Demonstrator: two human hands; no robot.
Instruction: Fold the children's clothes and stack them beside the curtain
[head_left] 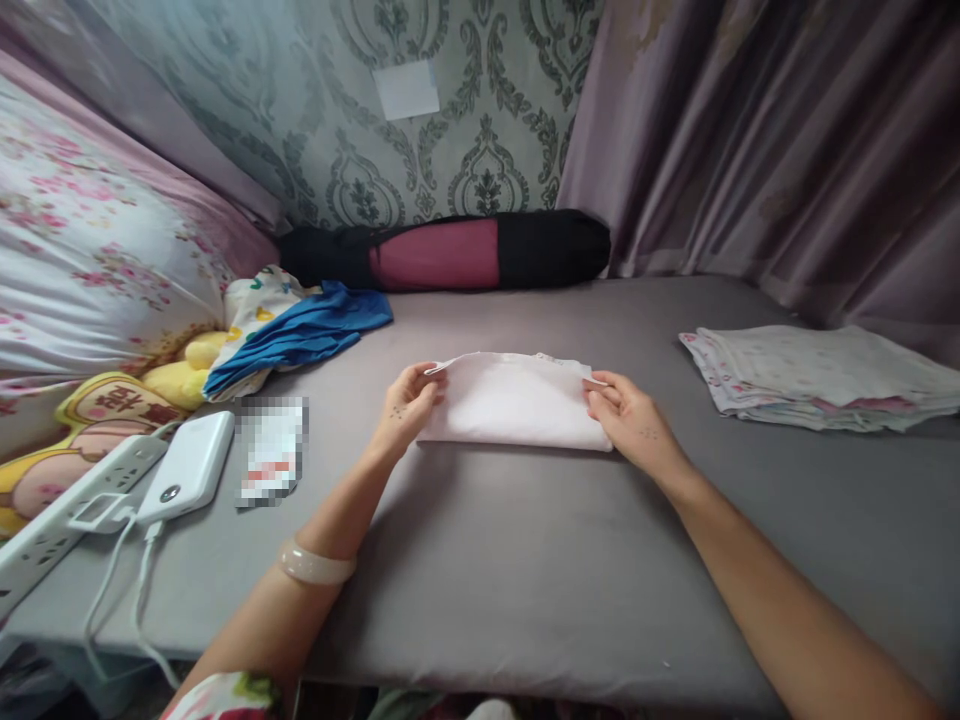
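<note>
A pale pink folded cloth (517, 405) lies on the grey bed surface in front of me, its far edge lifted a little. My left hand (409, 405) pinches the upper left corner between thumb and fingers. At the upper right corner, my right hand (626, 410) grips the same edge in the same way. The cloth's near edge rests flat on the sheet. Whether it is a garment or a plain piece of fabric, I cannot tell.
A stack of folded cloths (817, 375) lies at the right. To the left are a blue garment (307, 335), a blurred packet (271, 452), a white power bank (191, 465) with cables and a power strip (52, 530). A black and maroon long bag (442, 253) lies along the wall.
</note>
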